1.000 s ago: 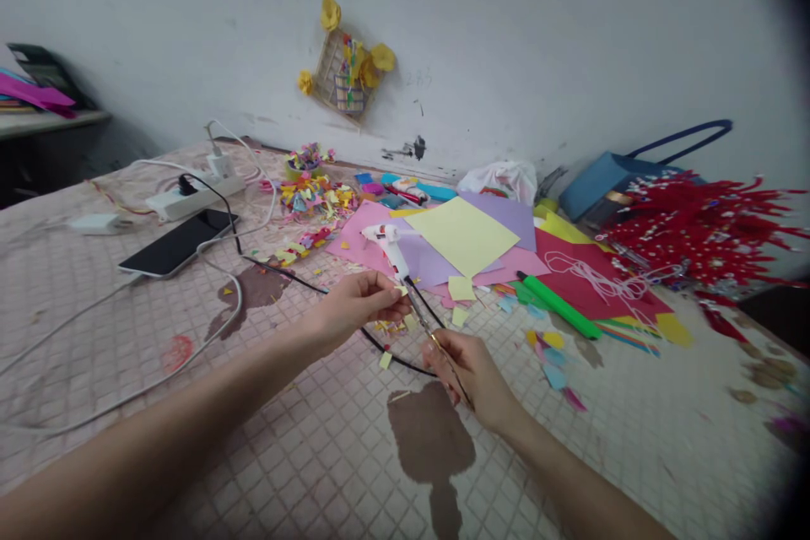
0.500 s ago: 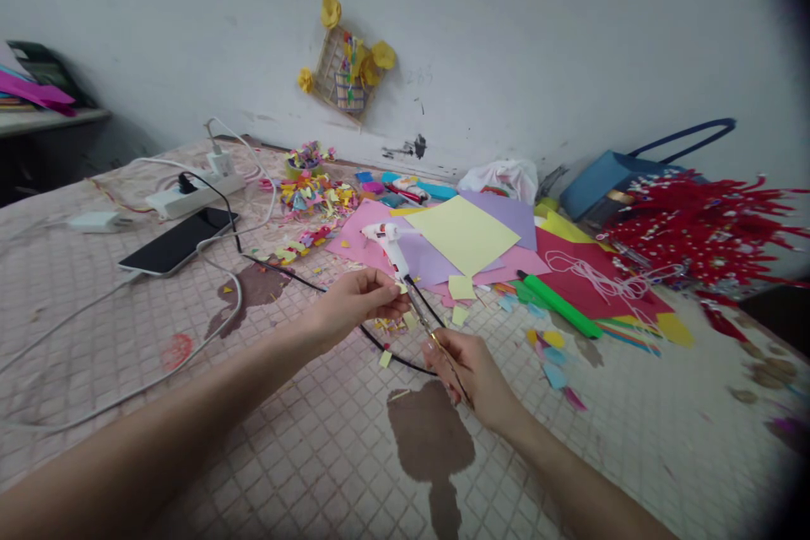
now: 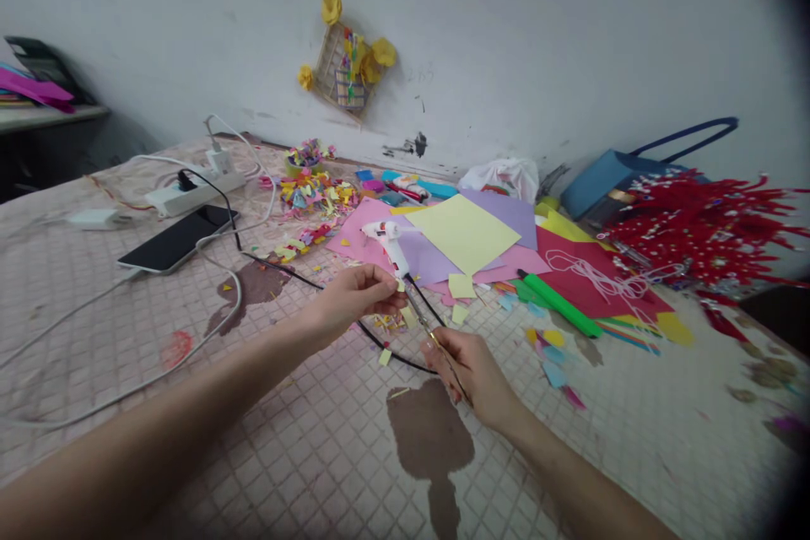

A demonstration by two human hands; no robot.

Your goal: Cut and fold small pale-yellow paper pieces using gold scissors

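Observation:
My right hand (image 3: 472, 371) grips a slim pair of scissors (image 3: 432, 333), with silver blades and a gold-coloured part near the fingers. The blades point up and left, towards my left hand. My left hand (image 3: 360, 295) is closed in a pinch on a small pale yellow piece of paper (image 3: 401, 285), at the blade tips. Just beyond both hands a white glue gun (image 3: 392, 246) rests on pink and purple sheets. Its black cord (image 3: 405, 361) curves beneath my hands. Small yellow paper scraps (image 3: 385, 357) lie below my left fingers.
A pale yellow sheet (image 3: 465, 232) tops the coloured paper. On the right are a green marker (image 3: 563, 304), white string (image 3: 607, 274) and red tinsel-like decorations (image 3: 702, 224). To the left lie a phone (image 3: 180, 238), a power strip (image 3: 190, 194) and white cables. Colourful scraps (image 3: 316, 194) are heaped behind.
Almost nothing differs. My left fingers have shifted very slightly, while the right hand keeps the scissors in the same place.

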